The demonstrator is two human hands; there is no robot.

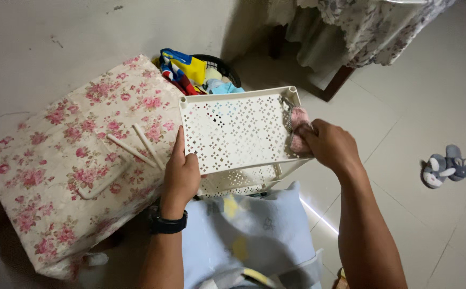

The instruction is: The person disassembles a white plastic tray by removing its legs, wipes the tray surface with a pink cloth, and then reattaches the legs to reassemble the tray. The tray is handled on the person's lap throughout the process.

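I hold a white plastic shelf tray (238, 131) with lots of little holes in it. My left hand (181, 174) grips its near left edge, with my fingers closed around the rim. My right hand (330, 144) is closed on a pink cloth (298, 118) and presses it on the right edge of the tray. The tray sits up in front of me, over my lap, and under it I can see one more white shelf (238, 182) of the same kind.

I wear a black watch (167, 223) on my left wrist. A light blue cloth (249, 235) lies over my knees.

To my left is a big box with a pink flower cover (62, 171). Two thin white sticks (136, 144) lie on top of it (they look like little poles). Behind the tray is a black basket (223, 67) full of bright clothes. On the tile floor (420, 230) to my right lie two grey animal slippers (445, 166), well apart from me. A table with a flower cloth (361, 27) stands at the back.
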